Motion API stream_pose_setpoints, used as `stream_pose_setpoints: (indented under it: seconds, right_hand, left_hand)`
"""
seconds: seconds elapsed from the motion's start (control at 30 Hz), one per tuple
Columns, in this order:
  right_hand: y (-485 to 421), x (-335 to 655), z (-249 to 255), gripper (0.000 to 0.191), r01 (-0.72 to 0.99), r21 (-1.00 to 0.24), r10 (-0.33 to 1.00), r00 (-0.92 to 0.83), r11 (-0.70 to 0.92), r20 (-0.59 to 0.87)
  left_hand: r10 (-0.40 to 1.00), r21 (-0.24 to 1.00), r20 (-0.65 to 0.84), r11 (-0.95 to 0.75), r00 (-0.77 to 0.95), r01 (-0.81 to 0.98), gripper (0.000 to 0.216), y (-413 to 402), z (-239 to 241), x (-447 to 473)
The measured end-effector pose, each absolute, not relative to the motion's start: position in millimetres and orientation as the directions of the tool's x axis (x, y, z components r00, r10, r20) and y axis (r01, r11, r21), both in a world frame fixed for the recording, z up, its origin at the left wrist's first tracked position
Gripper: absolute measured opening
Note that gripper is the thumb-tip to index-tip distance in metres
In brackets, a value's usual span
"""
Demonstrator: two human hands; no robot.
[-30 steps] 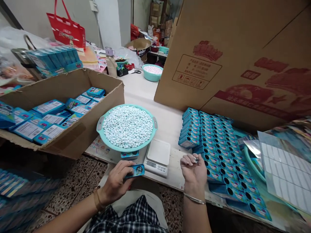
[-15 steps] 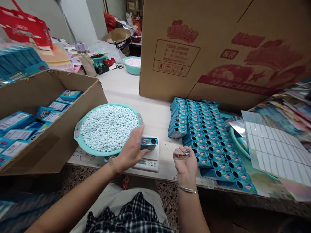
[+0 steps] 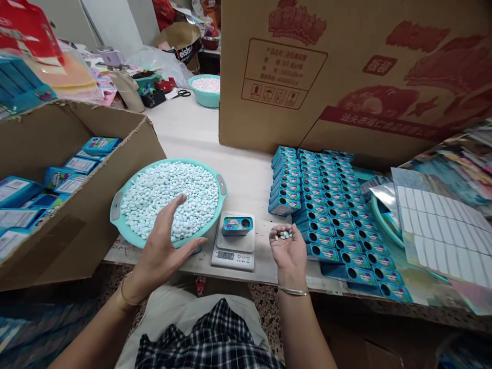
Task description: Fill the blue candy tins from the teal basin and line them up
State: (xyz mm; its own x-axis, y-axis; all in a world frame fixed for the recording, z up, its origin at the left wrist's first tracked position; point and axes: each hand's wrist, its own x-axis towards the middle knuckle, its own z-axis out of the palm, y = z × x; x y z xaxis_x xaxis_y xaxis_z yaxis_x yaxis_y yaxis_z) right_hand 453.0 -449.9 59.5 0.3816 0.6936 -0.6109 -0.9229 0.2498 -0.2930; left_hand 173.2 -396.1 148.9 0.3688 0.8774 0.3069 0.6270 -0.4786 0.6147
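My left hand (image 3: 163,243) hovers at the near right rim of a teal basin (image 3: 128,233), its fingers apart and nothing in them. Small pale blue and white candies (image 3: 172,192) fill the basin. Beside it a white digital scale (image 3: 234,248) carries one blue candy box (image 3: 233,226), which lies with its dark round hole facing up. Palm up, my right hand (image 3: 289,251) is cupped around several small candies (image 3: 283,234), right of the scale. Neither hand touches the box.
Rows of blue boxes with round holes (image 3: 326,205) stand on the right, before a large carton (image 3: 277,123). An open cardboard box (image 3: 115,174) with blue boxes is at left. A label sheet (image 3: 438,225) lies far right; scissors (image 3: 180,94) and another bowl (image 3: 207,97) sit behind.
My left hand has moved left from the box on the scale to over the basin's edge, leaving the box standing alone. My right hand stays cupped, its candies now plainer to see.
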Motion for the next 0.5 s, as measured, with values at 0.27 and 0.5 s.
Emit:
stream_pose_setpoints:
  seconds: [0.27, 0.5]
  right_hand:
    - [-440.1, 446.5, 61.2, 0.025, -0.899, -0.356, 0.647, 0.432, 0.255, -0.628]
    - [-437.9, 444.3, 63.0, 0.024, -0.893, -0.380, 0.646, 0.441, 0.243, -0.623]
  left_hand:
    - [0.769, 0.467, 0.264, -0.630, 0.582, 0.620, 0.073, -384.0, 133.4, 194.5]
    - [0.711, 0.355, 0.186, -0.693, 0.678, 0.628, 0.072, -382.5, 121.2, 220.4]
